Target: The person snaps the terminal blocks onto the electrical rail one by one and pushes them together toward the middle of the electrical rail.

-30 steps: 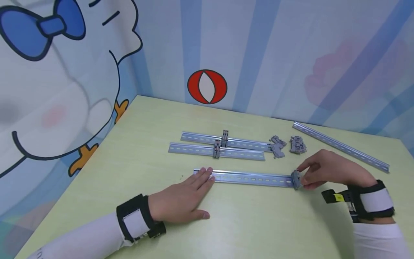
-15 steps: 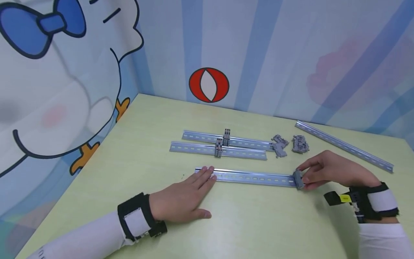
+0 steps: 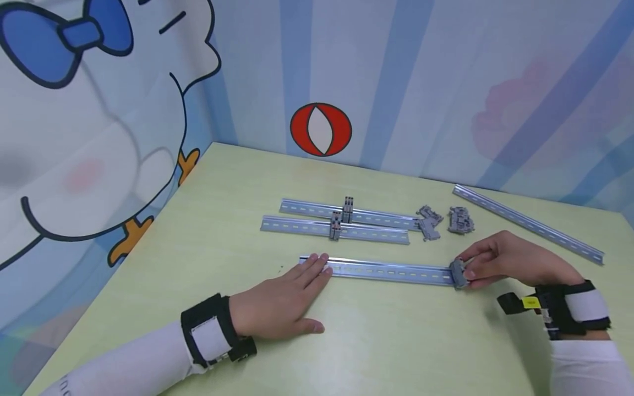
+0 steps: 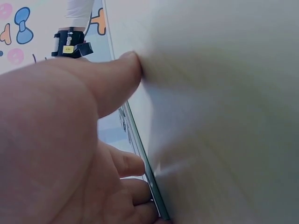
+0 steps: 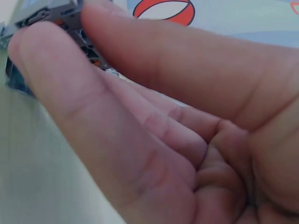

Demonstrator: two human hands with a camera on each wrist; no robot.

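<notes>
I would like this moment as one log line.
left hand: rests on near rail | right hand: holds block at rail's right end

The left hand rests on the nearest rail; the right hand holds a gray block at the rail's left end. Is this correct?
Wrong end: the head view shows the gray block at the right end of the nearest rail. Otherwise correct.

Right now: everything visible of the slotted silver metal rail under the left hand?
Long, straight silvery rail, metallic-looking, lying flat on the pale yellow-green tabletop, crosswise in the head view. One row of slots runs along it; its far edge looks bright. Fingers of the left hand rest on its left end, partly hiding it. The right hand pinches a grey plastic-looking block at its right end; whether that is clipped on is unclear.
</notes>
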